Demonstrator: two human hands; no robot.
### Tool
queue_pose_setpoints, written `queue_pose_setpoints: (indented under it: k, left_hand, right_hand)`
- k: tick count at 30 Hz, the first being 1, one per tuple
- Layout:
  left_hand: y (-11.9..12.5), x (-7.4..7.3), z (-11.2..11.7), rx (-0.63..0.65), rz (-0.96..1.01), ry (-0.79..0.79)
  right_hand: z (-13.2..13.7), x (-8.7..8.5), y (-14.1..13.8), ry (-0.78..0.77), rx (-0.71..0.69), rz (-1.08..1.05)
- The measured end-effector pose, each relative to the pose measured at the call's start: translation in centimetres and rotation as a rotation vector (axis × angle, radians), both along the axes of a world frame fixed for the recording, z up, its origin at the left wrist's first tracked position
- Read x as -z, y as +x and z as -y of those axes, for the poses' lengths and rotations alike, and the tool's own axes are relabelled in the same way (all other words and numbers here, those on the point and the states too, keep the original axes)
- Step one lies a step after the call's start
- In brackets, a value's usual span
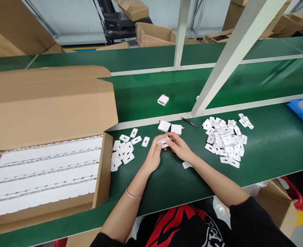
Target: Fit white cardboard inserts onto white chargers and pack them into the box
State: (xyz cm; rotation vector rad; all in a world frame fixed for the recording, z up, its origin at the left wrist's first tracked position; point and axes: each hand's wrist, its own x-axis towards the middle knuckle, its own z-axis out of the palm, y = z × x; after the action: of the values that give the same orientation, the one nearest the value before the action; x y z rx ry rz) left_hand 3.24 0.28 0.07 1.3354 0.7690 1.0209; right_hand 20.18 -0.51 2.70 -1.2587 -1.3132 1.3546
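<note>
My left hand [153, 156] and my right hand [180, 146] meet over the work table, both closed on one small white rounded plate with a dark slot [163, 141]. Just beyond my fingers lie two white plastic blocks, one a left block [164, 126] and the other a right block [176, 129] with a small metal plug at its end. Beside them rests a pair of black tweezers [190, 122]. A heap of similar slotted plates [225, 139] spreads to the right, and a smaller pile [122, 150] sits to the left. Another plate [186, 165] is partly hidden under my right forearm.
An open cardboard box [101, 171] with rows of white pieces takes up the left. A slanting white post [234, 48] rises from the table's back rail. Behind it, a third white block [163, 100] lies on the green surface. A blue tray [302, 113] stands far right.
</note>
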Motion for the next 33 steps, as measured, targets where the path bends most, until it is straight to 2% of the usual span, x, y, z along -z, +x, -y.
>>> queue_pose_setpoints:
  k: [4, 10, 21, 33]
  left_hand:
    - [0.1, -0.2, 0.4, -0.007, -0.025, 0.036]
    - [0.1, -0.3, 0.7, -0.006, -0.099, 0.068]
    - [0.4, 0.1, 0.6, -0.087, -0.108, 0.113]
    - [0.3, -0.4, 0.3, -0.156, -0.123, 0.134]
  right_hand:
    - [0.4, 0.1, -0.3, 0.052, -0.001, 0.008]
    - [0.7, 0.0, 0.1, 0.105, -0.016, 0.211]
    - [1.3, 0.4, -0.8, 0.062, 0.005, 0.202]
    - [1.5, 0.4, -1.1, 0.129, 0.081, 0.262]
